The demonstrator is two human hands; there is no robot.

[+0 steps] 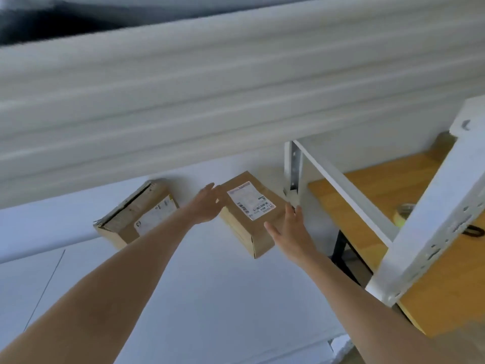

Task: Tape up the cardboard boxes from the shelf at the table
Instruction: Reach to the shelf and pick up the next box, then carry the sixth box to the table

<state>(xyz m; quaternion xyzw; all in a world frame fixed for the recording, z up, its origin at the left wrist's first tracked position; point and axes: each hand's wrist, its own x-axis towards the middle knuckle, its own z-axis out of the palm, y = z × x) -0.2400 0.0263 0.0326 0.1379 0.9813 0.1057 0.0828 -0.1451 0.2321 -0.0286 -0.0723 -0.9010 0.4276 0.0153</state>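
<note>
Two brown cardboard boxes lie on the white shelf (pixel 183 285). The right box (pixel 246 222) carries a white shipping label on top. My left hand (pixel 207 206) reaches its left side with fingers spread, touching or nearly touching the edge. My right hand (pixel 291 232) is open at the box's right front corner, fingers apart. The left box (pixel 136 216) sits apart, with a worn open-looking edge and a white label. A roll of tape (pixel 404 212) lies on the wooden table (pixel 393 190) lower right, partly hidden by the shelf frame.
A white metal shelf post (pixel 433 219) and crossbar (pixel 341 185) run diagonally at the right, between me and the table. A white wall rises behind the boxes. A dark object (pixel 472 229) lies on the table near the tape.
</note>
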